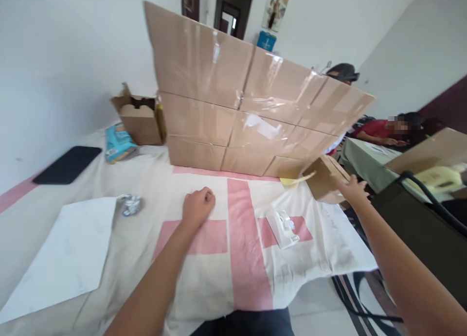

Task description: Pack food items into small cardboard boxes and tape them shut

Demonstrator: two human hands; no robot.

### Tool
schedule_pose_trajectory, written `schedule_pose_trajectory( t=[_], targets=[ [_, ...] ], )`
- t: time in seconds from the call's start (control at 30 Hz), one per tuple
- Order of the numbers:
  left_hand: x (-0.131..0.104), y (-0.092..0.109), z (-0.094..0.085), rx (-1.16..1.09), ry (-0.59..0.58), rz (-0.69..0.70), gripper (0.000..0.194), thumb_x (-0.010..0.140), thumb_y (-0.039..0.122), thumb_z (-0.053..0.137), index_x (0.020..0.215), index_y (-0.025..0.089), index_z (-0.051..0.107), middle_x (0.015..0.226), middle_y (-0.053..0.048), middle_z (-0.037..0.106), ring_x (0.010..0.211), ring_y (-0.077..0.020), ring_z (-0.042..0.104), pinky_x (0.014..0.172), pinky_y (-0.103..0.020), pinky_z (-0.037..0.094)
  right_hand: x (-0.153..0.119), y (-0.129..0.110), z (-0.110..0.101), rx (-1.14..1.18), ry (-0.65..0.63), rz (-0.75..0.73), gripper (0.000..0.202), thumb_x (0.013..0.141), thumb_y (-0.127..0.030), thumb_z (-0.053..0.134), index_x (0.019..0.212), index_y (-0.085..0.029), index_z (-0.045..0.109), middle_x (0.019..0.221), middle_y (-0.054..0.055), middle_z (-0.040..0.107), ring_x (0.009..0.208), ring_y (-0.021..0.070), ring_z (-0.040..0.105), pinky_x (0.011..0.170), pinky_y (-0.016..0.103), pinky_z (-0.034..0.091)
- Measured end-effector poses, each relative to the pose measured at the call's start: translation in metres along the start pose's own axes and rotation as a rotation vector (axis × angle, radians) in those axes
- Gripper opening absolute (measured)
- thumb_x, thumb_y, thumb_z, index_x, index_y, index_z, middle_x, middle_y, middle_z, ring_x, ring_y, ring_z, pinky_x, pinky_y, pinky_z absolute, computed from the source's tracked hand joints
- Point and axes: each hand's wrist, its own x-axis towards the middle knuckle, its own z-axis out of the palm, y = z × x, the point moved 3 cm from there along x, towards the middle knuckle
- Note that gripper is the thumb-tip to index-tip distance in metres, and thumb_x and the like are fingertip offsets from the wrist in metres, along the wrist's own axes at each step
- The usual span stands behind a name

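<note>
White wall [73, 59] rises behind the pink-and-white cloth [200, 287] that I look down on. At far left I see a dark flat slab [68, 165] and a white sheet [69, 253], then a small crumpled bundle [131, 205]. Behind them, a blue packet [119, 142] lies beside an open carton [142, 124]. My left hand [199, 205] is over the cloth, fingers curled in together, with nothing visible in them. Beyond it a large taped cardboard panel [207, 83] stands on the cloth, leaning. Nearer me, right of the pink stripe, is a white tape dispenser [282, 229]. The small brown box [324, 180] sits at the cloth's right edge, by the panel's lower right corner. My right hand [352, 190] is at its right side, fingers spread apart; I cannot tell whether they touch it. Farther right, a person in red [377, 131] leans on another table [365, 161].
</note>
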Motion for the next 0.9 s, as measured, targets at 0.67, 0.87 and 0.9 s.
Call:
schedule_pose_trajectory(
  t=[0.67,0.87,0.9],
  targets=[
    [0.035,-0.048,-0.207,-0.066,0.340,-0.148,0.033,0.086,0.028,0.067,0.117,0.021,0.063,0.131,-0.014,0.066,0.127,-0.0333,0.059,0.108,-0.045,0.043,-0.270,-0.572,0.017,0.784,-0.419,-1.229,0.069,0.097,-0.033,0.057,0.160,-0.020,0.032,0.173,0.012,0.021,0.153,0.0304,0.037,0.120,0.048,0.041],
    [0.140,-0.118,-0.213,0.106,0.361,-0.426,0.103,0.073,0.018,0.080,0.162,0.019,0.027,0.171,-0.028,0.015,0.155,-0.0525,0.021,0.118,-0.068,0.028,-0.248,-0.677,0.036,0.611,-0.488,-1.033,0.079,0.095,-0.018,0.054,0.166,-0.015,0.018,0.174,0.016,0.017,0.151,0.0342,0.040,0.117,0.052,0.044],
    [0.149,-0.128,-0.212,0.117,0.353,-0.440,0.098,0.076,0.021,0.080,0.161,0.022,0.030,0.173,-0.025,0.013,0.157,-0.0518,0.017,0.119,-0.069,0.025,-0.244,-0.687,0.040,0.580,-0.510,-1.010,0.079,0.095,-0.019,0.057,0.166,-0.015,0.021,0.171,0.019,0.025,0.148,0.0350,0.044,0.115,0.053,0.045]
  ],
)
